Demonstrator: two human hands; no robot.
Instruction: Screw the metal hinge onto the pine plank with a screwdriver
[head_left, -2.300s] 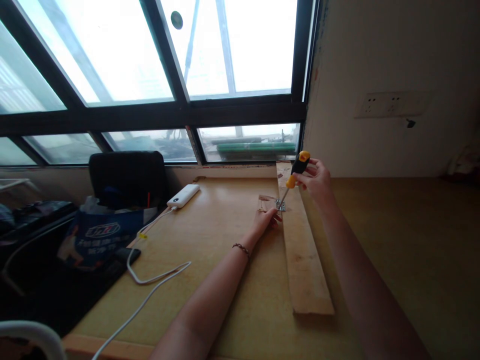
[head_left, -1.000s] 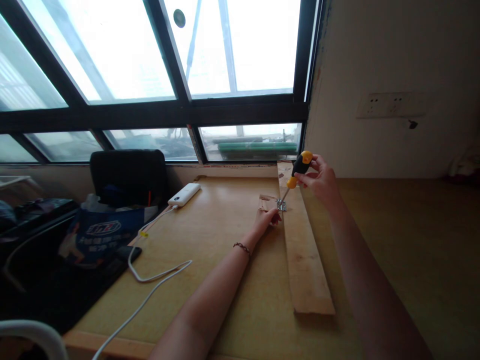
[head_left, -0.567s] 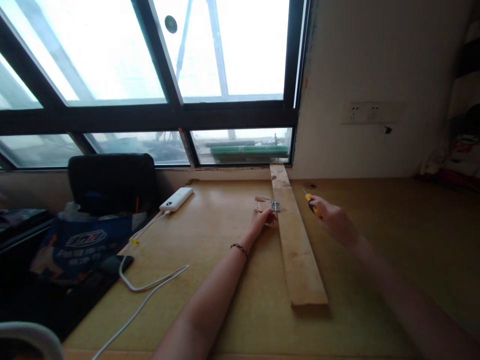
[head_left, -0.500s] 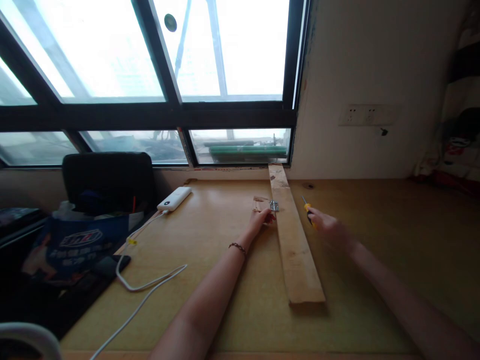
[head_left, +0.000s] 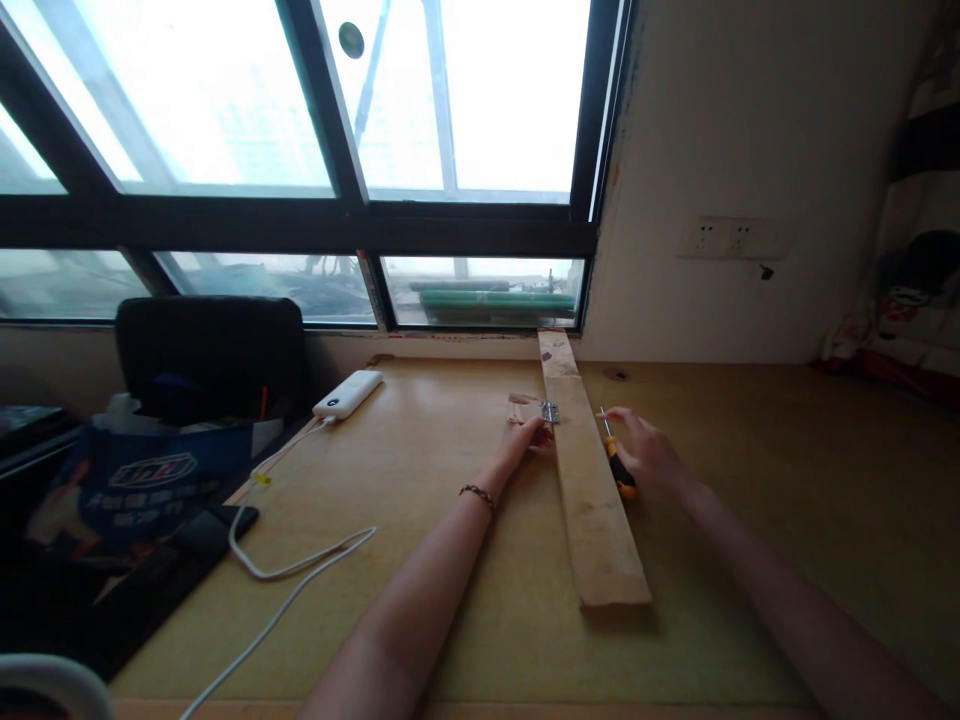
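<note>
White power bank (head_left: 349, 395) with cable (head_left: 270, 577), blue bag (head_left: 142, 482) before black chair (head_left: 214, 338).

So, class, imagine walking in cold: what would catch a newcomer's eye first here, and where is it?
Probably the bright window, filling much of the upper view. Next, the long wooden board on the table, with a shiny metal hinge at its left edge, near the left hand. The yellow-and-black screwdriver stands out too, right of the board at the right hand.

Black-and-yellow screwdriver (head_left: 619, 469), tan plank (head_left: 598, 505)
</note>
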